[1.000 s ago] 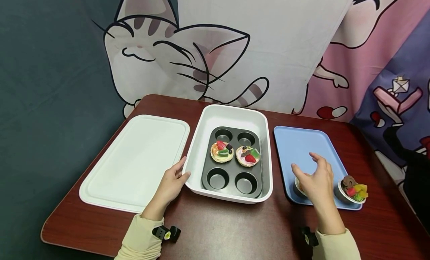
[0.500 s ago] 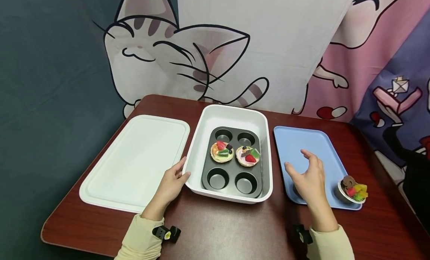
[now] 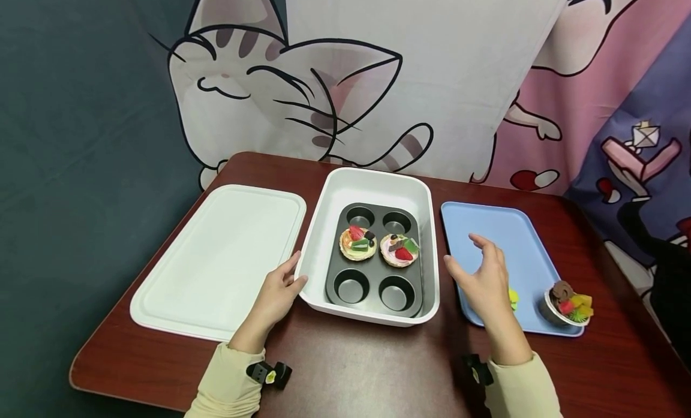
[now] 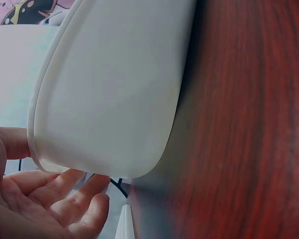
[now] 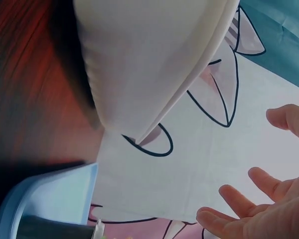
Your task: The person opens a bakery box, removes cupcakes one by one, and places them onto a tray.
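My left hand [image 3: 274, 295] holds the near left corner of a white rectangular tub [image 3: 310, 274], thumb at the rim and fingers against its outer wall. Inside the tub lies a dark muffin pan [image 3: 374, 274]. Its two middle cups bear fruit tarts: one cream-coloured tart [image 3: 358, 245] and one pinkish tart [image 3: 399, 251]. My right hand [image 3: 486, 280] hovers over the left part of a blue tray [image 3: 515, 238], fingers spread and holding nothing. A small cup topped with chocolate and fruit [image 3: 567, 304] stands at the tray's near right corner. Behind my right hand, another topped cup is mostly hidden.
A white flat board [image 3: 221, 259] with a raised edge lies at the left of the brown table [image 3: 324, 370]. Cartoon-printed curtains [image 3: 448, 82] hang behind the table's far edge.
My right hand has moved left across the blue tray, towards the white tub, and a yellow-green topping now shows beside its wrist. My left hand stays at the tub's corner.
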{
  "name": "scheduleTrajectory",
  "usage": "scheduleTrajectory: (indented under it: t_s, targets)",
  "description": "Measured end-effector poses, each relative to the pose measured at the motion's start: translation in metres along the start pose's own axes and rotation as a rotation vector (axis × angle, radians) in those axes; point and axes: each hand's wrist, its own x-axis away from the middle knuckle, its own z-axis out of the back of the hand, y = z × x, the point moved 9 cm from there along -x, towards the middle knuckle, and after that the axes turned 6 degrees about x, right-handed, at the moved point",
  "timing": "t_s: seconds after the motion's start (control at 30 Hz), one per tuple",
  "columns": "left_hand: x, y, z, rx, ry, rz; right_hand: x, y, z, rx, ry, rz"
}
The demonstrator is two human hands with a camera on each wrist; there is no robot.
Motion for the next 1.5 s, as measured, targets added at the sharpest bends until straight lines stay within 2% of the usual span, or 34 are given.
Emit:
scheduleTrajectory:
  t_s: [0.63, 0.93, 1.2, 1.5]
  targets:
    - [-0.001, 0.0, -0.001, 0.001, -0.001, -0.001, -0.002, -0.012, -0.018, 0.036, -0.086, 0.01]
    - [-0.001, -0.001, 0.0, 0.0, 0.006, 0.0, -0.003, -0.018, -0.027, 0.028, -0.108, 0.063]
    - [-0.001, -0.003, 0.0, 0.004, 0.003, 0.006, -0.003, -0.021, -0.043, 0.019, -0.157, 0.098]
    - [-0.001, -0.005, 0.0, 0.009, 0.006, 0.009, -0.004, -0.017, -0.054, 0.036, -0.232, 0.091]
